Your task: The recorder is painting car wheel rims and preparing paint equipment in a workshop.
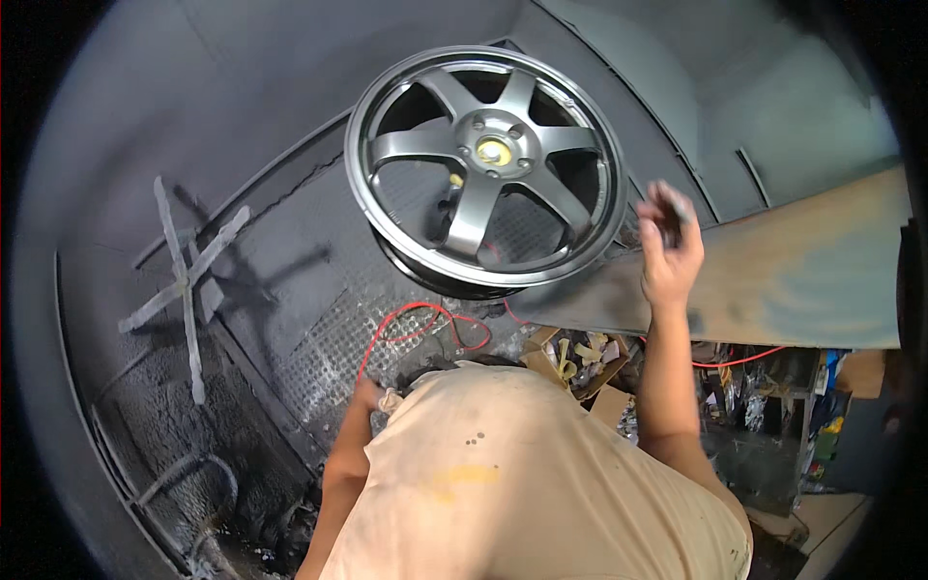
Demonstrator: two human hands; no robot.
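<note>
A grey six-spoke car wheel rim (471, 217) faces up ahead of me, with yellow at its centre hole. My right hand (671, 253) is raised just beside the rim's right edge, apart from it. Its fingers are loosely bent and smudged dark, slightly blurred, the thumb apart, and I see nothing held. Low on the left, my left hand (368, 394) is closed near my shirt, by a small crumpled pale bit. A red hose (379, 333) runs up to this hand. What the hand grips is mostly hidden.
A grey-coated cross-shaped stand (184, 282) is at the left. Right of the wheel leans a large stained board (802, 261). Below it, a cardboard box (548, 350) of scraps stands beside a cluttered shelf (764, 425). Dark walls surround a textured floor (333, 338).
</note>
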